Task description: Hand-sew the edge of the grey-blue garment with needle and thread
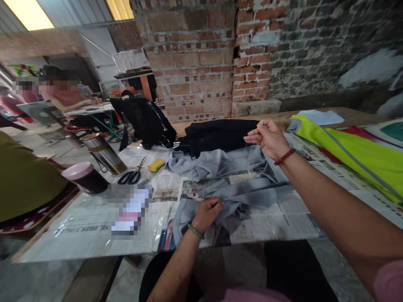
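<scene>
A grey garment (217, 163) lies in loose folds on the newspaper-covered table (88, 235). My left hand (208, 212), with a green bead bracelet at its wrist, pinches an edge of the grey cloth near the table's front. Raised above the far part of the garment, my right hand (267, 136) wears a red bracelet and has thumb and forefinger pressed together. A thin, pale sewing needle (260, 124) shows at those fingertips, and a faint line of thread hangs below the hand. The other right fingers are stretched out.
Left of the cloth lie dark-handled scissors (131, 174), a yellow sponge (155, 165) and a blurred-out phone (132, 212). A pink-lidded cup (86, 178), steel flask (103, 154) and black backpack (145, 121) stand beyond. At right is a neon vest (346, 151). People sit at left.
</scene>
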`<state>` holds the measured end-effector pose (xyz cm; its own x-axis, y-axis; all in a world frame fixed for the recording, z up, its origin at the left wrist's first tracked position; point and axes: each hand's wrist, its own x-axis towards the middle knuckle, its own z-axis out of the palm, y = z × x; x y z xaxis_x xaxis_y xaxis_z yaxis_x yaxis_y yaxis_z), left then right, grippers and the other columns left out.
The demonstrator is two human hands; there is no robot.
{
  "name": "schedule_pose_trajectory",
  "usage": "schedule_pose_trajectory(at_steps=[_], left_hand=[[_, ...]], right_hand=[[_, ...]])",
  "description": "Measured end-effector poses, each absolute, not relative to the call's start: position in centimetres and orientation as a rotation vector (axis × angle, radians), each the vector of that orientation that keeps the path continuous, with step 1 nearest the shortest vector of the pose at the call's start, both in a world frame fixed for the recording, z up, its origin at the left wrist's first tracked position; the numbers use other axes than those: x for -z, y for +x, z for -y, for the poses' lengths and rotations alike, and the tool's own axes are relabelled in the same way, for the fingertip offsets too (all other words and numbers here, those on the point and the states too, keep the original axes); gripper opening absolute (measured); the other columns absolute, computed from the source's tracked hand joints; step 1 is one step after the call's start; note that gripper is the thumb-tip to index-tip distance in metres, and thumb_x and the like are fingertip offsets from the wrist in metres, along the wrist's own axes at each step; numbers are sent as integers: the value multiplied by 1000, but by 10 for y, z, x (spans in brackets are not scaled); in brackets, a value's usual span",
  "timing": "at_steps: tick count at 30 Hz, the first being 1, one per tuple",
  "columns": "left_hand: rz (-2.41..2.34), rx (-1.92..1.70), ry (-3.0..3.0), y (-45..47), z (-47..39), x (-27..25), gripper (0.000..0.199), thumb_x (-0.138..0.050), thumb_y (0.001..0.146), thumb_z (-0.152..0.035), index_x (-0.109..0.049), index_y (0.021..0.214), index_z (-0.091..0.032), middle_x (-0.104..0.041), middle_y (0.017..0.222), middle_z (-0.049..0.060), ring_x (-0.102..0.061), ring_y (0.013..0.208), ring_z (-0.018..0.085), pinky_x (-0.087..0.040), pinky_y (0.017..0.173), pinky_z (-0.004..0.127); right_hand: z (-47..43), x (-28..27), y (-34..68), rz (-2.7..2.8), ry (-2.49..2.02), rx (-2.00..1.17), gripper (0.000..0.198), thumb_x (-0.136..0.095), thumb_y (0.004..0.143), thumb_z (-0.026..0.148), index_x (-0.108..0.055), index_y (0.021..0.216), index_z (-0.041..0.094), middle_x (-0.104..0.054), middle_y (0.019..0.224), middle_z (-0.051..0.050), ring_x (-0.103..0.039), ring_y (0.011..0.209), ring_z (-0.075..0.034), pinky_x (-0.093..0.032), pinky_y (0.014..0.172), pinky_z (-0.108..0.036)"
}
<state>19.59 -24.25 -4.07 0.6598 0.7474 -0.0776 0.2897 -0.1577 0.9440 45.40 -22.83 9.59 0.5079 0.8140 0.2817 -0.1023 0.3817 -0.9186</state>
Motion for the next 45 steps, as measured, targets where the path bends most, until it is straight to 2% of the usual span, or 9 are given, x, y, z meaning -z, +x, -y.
schedule_pose_trajectory(at_steps=[18, 21, 25, 28, 31, 35, 38, 42, 45], left_hand=[[-842, -509, 1744, 196, 243, 40, 38, -48, 73, -43, -33, 52, -15, -20, 55, -4, -20, 53, 8, -17, 47, 22], [-845, -514, 1719, 197, 244, 36, 35, -49, 73, -41, -36, 53, -15, -22, 55, -4, -22, 52, 8, -18, 48, 22], [-873, -529, 1695, 196, 242, 32, 34, -50, 71, -41, -39, 53, -15, -23, 53, -4, -22, 51, 8, -18, 47, 21], [-851, -514, 1708, 201, 238, 28, 33, -49, 72, -41, -41, 54, -15, -25, 52, -4, -24, 51, 8, -20, 47, 21], [-761, -465, 1874, 215, 233, 20, 30, -47, 74, -37, -47, 54, -15, -34, 52, -4, -31, 51, 8, -25, 49, 21], [-659, -381, 2319, 238, 228, 4, 19, -54, 73, -30, -61, 61, -16, -50, 54, -1, -43, 53, 11, -31, 58, 23], [-648, -370, 2441, 244, 224, 1, 16, -58, 70, -28, -64, 62, -17, -54, 54, 1, -46, 53, 12, -32, 59, 25], [-700, -322, 2432, 233, 222, 10, 18, -54, 75, -30, -66, 70, -18, -61, 62, 2, -52, 59, 15, -31, 56, 24], [-762, -310, 2461, 225, 229, 11, 16, -54, 76, -30, -66, 76, -20, -64, 70, 1, -56, 67, 16, -34, 63, 25]], right_hand=[[232, -120, 475, 826, -988, -541, 5, -36, 85, 23, -32, 83, 22, -57, 56, 7, -64, 55, -15, -52, 57, -29], [245, -91, 456, 855, -1030, -520, 15, -44, 82, 31, -34, 84, 22, -57, 57, 6, -62, 52, -15, -52, 54, -30], [282, -14, 419, 1049, -1395, -542, 21, -42, 83, 42, -40, 84, 21, -60, 66, 0, -62, 56, -15, -51, 53, -28], [307, 37, 410, 1288, -1602, -301, 19, -35, 86, 37, -43, 86, 20, -61, 69, -3, -61, 59, -17, -48, 58, -30], [316, 58, 430, 1313, -1746, -37, 20, -32, 86, 34, -44, 80, 20, -59, 66, -3, -57, 57, -18, -44, 57, -30], [318, 58, 476, 1184, -1850, 110, 19, -32, 85, 34, -45, 84, 20, -59, 66, -4, -57, 60, -20, -41, 58, -31], [323, 61, 496, 1133, -1862, 140, 18, -33, 84, 34, -44, 83, 20, -59, 66, -5, -57, 61, -22, -41, 59, -33], [327, 68, 494, 1143, -1838, 99, 19, -32, 86, 35, -43, 83, 20, -58, 65, -4, -57, 60, -21, -42, 59, -33], [327, 59, 485, 1107, -1758, 24, 19, -34, 87, 36, -44, 83, 20, -56, 62, -2, -56, 57, -18, -43, 59, -31]])
